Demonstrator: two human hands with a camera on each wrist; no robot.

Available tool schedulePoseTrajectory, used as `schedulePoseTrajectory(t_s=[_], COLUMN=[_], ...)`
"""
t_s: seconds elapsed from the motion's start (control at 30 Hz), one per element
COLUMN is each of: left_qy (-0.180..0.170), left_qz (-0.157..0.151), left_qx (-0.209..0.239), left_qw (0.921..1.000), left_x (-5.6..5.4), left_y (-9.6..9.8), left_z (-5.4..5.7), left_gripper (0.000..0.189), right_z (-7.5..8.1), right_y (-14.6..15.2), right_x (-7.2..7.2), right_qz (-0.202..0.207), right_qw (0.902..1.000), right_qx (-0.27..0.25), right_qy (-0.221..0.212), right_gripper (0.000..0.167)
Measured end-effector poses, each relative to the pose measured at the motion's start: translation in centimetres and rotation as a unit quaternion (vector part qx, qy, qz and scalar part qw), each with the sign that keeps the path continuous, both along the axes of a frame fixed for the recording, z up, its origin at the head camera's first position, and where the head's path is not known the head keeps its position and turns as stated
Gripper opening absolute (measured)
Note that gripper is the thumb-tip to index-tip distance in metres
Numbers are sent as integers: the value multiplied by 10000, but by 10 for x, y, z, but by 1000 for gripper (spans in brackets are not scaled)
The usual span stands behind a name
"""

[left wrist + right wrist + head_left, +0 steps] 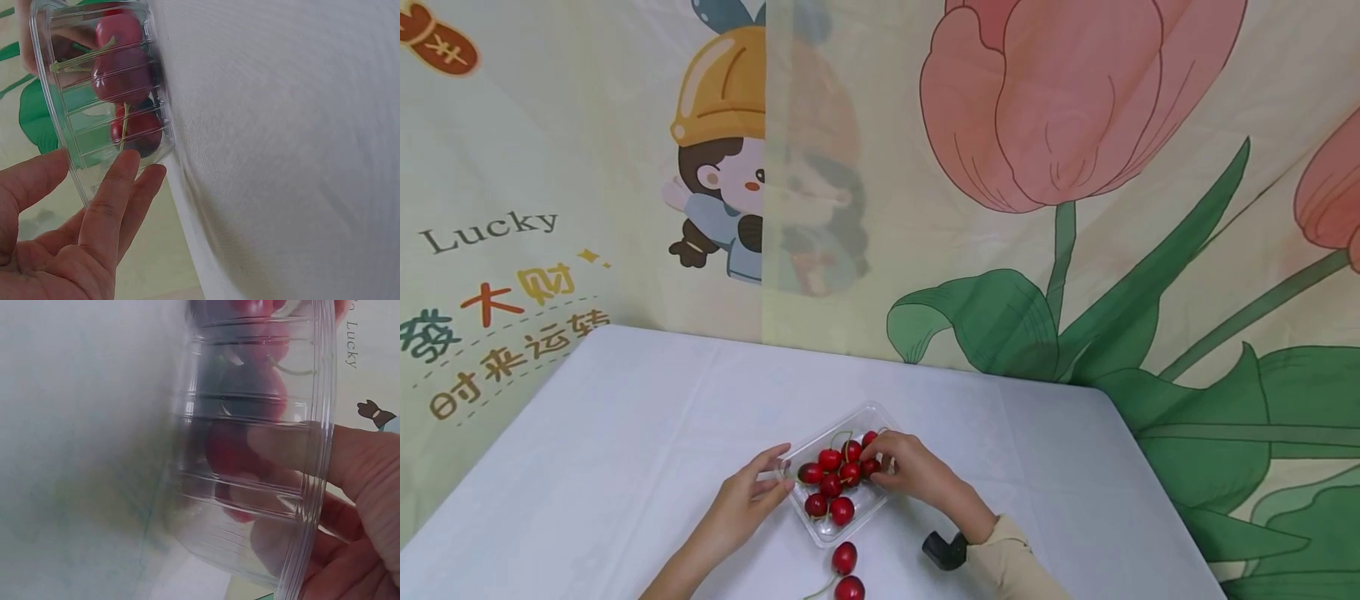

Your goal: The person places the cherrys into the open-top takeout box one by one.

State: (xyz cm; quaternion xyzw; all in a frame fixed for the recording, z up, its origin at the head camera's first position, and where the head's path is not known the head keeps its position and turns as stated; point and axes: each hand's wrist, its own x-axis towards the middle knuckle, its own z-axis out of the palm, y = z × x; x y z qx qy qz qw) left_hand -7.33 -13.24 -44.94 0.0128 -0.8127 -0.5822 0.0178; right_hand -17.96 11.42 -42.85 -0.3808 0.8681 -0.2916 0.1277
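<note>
A clear plastic container [868,510] stands on the white table with several red cherries [830,485] in it, some with green stems. My left hand [741,504] holds the container's left corner, its rim between thumb and fingers. In the left wrist view, that hand's fingertips lie along the ribbed outer wall. Over the container's right side, my right hand [917,468] reaches inside and pinches a dark red cherry [870,468]. Through the clear wall in the right wrist view, the thumb presses on this cherry [228,450]; the fingers are partly hidden behind the rim.
Two loose cherries, one [845,558] closer to the container and one [850,588] at the frame's bottom edge, lie on the white tablecloth [700,400]. A black device [944,551] sits at the right wrist. Behind the table hangs a printed cloth [850,317].
</note>
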Motion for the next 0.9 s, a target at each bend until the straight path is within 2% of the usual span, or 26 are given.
schedulePoseTrajectory(t_s=[0.3, 0.47, 0.57, 0.67, 0.77, 0.9], left_qy=[-39, -59, -26, -33, -24, 7], left_qz=[-9, -4, -6, 17, -4, -17], left_qx=[-28, -64, -87, -77, -75, -116], left_qw=[10000, 10000, 10000, 10000, 10000, 9999], left_x=[1, 0, 0, -1, -1, 0], left_y=[-1, -1, -1, -1, -1, -1], left_z=[-2, -1, -1, -1, -1, -1], left_gripper=[49, 50, 50, 50, 50, 49], right_z=[8, 12, 10, 5, -1, -9], right_y=[8, 16, 21, 26, 30, 32], right_x=[13, 25, 33, 42, 53, 67], right_qz=[-82, 38, 352, 934, 1431, 1737], right_qw=[9983, 9953, 9914, 9846, 9780, 9757], right_qx=[-548, -940, -1237, -1445, -1518, -1278], right_qy=[154, 209, 253, 306, 22, -390], right_gripper=[17, 18, 18, 17, 15, 15])
